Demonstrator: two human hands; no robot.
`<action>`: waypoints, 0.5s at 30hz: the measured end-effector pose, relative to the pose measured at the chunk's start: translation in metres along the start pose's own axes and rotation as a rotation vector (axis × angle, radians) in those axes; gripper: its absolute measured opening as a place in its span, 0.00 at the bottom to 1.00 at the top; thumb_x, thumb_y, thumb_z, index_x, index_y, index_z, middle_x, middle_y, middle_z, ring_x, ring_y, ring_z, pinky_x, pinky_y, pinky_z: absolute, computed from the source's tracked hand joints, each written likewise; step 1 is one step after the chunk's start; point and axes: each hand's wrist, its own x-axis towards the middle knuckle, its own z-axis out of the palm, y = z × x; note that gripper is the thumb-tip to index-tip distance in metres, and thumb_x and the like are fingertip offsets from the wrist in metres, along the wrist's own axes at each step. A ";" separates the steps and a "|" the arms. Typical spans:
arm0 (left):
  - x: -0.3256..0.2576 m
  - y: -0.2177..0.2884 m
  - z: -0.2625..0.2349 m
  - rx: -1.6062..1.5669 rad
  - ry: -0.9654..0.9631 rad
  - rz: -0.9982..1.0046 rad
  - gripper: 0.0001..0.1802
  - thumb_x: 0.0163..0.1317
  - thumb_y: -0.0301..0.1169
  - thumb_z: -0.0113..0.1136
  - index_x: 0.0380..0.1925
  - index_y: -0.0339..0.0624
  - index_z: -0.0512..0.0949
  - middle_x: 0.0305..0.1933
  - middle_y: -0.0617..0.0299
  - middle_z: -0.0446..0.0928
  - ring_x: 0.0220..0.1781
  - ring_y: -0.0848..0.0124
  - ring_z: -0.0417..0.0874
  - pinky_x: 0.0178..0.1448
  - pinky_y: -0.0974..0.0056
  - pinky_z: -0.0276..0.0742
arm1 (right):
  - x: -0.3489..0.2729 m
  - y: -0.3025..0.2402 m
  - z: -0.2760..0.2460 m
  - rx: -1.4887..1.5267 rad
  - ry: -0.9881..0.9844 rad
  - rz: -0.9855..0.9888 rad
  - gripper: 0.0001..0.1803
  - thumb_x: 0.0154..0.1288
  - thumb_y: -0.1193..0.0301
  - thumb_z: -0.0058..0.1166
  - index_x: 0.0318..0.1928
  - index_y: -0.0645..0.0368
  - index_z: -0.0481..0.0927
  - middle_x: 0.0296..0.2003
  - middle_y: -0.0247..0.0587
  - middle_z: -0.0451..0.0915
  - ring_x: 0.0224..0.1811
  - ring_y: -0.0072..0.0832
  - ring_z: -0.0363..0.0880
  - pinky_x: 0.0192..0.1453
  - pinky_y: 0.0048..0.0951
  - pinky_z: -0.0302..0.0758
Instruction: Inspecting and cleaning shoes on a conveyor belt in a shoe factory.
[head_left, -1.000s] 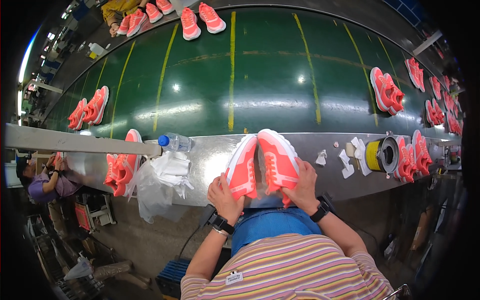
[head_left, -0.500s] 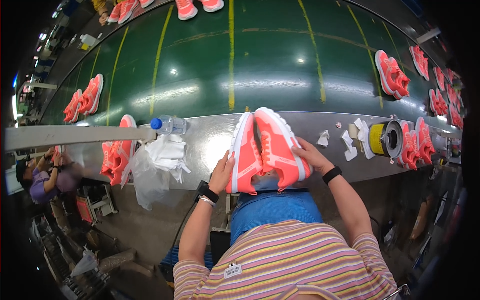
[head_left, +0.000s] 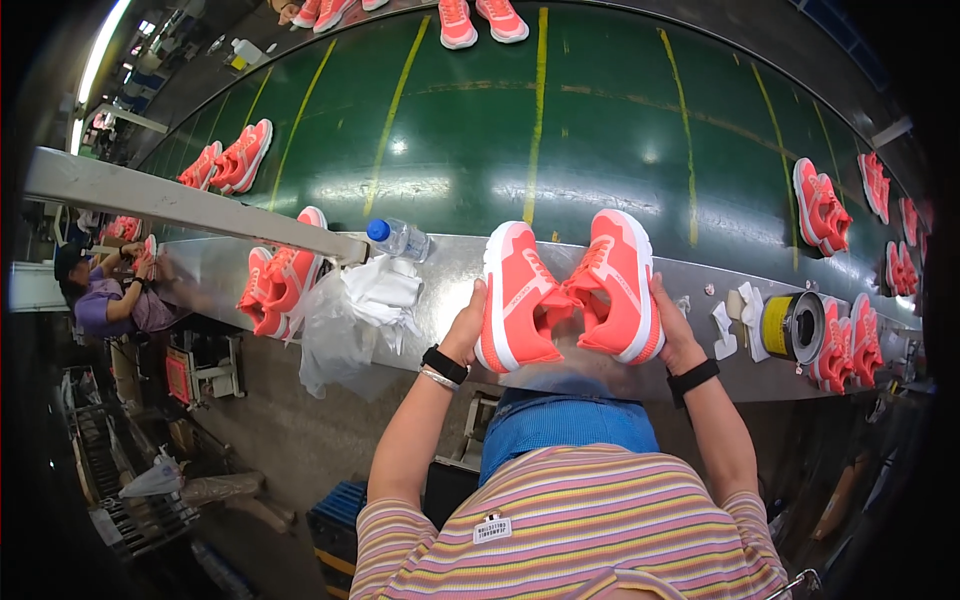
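Observation:
A pair of coral sneakers with white soles is held up in front of me over the metal ledge. My left hand (head_left: pixel 466 327) grips the outer side of the left sneaker (head_left: pixel 518 300), its fingers mostly hidden by the shoe. On the other side, my right hand (head_left: pixel 677 332) is closed round the outer side of the right sneaker (head_left: pixel 626 290). Both toes point away from me and lean apart, while the heels angle outward and the inner sides come close in the middle. The dark shoe openings face up towards me.
Beyond the metal ledge (head_left: pixel 455 275) runs a green conveyor belt (head_left: pixel 610 150) carrying more coral sneakers. A capped bottle (head_left: pixel 400 240), white cloths (head_left: pixel 385 290) and a plastic bag lie left, beneath a pale bar (head_left: pixel 200 200). A yellow tin (head_left: pixel 790 327) stands right. Another person (head_left: pixel 110 290) sits far left.
The sneakers have tilted: their inner sides, side by side before, now splay apart at the toes. My hands have shifted along with them, and the whole view has swung left.

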 end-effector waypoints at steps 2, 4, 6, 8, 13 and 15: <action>0.002 0.005 0.005 -0.163 -0.102 0.030 0.29 0.64 0.51 0.37 0.54 0.37 0.64 0.51 0.53 0.72 0.49 0.66 0.76 0.53 0.63 0.72 | 0.006 0.001 0.001 0.073 -0.033 -0.049 0.26 0.66 0.54 0.37 0.55 0.60 0.64 0.51 0.45 0.71 0.49 0.30 0.73 0.53 0.30 0.71; 0.002 0.013 0.016 -0.258 -0.152 0.024 0.28 0.64 0.50 0.37 0.54 0.38 0.64 0.52 0.53 0.71 0.50 0.66 0.75 0.53 0.62 0.72 | 0.012 0.001 0.007 0.147 -0.067 -0.102 0.24 0.66 0.55 0.37 0.55 0.60 0.64 0.51 0.44 0.71 0.50 0.31 0.73 0.54 0.31 0.70; 0.005 0.016 0.024 -0.400 -0.212 0.010 0.27 0.65 0.48 0.36 0.57 0.42 0.61 0.56 0.54 0.68 0.55 0.60 0.71 0.58 0.55 0.67 | 0.016 0.002 0.023 0.288 0.028 -0.083 0.23 0.67 0.57 0.38 0.55 0.59 0.65 0.52 0.44 0.71 0.52 0.32 0.71 0.57 0.33 0.68; 0.009 0.018 0.029 -0.477 -0.277 -0.026 0.27 0.65 0.48 0.35 0.57 0.42 0.61 0.56 0.53 0.67 0.56 0.59 0.70 0.59 0.51 0.65 | 0.021 0.002 0.035 0.349 0.025 -0.038 0.25 0.65 0.55 0.39 0.55 0.58 0.65 0.52 0.43 0.71 0.52 0.35 0.71 0.58 0.38 0.66; 0.011 0.023 0.044 -0.657 -0.445 -0.034 0.24 0.63 0.45 0.37 0.54 0.42 0.64 0.54 0.52 0.69 0.53 0.54 0.71 0.57 0.41 0.63 | 0.021 -0.004 0.059 0.539 -0.091 0.070 0.26 0.65 0.52 0.35 0.56 0.54 0.64 0.53 0.43 0.69 0.53 0.40 0.69 0.58 0.50 0.64; 0.006 0.027 0.054 -0.665 -0.431 -0.044 0.23 0.63 0.44 0.39 0.53 0.43 0.65 0.53 0.51 0.69 0.52 0.54 0.72 0.57 0.42 0.64 | 0.022 -0.005 0.058 0.525 -0.135 0.075 0.26 0.65 0.51 0.31 0.57 0.53 0.63 0.54 0.43 0.68 0.54 0.43 0.68 0.57 0.54 0.63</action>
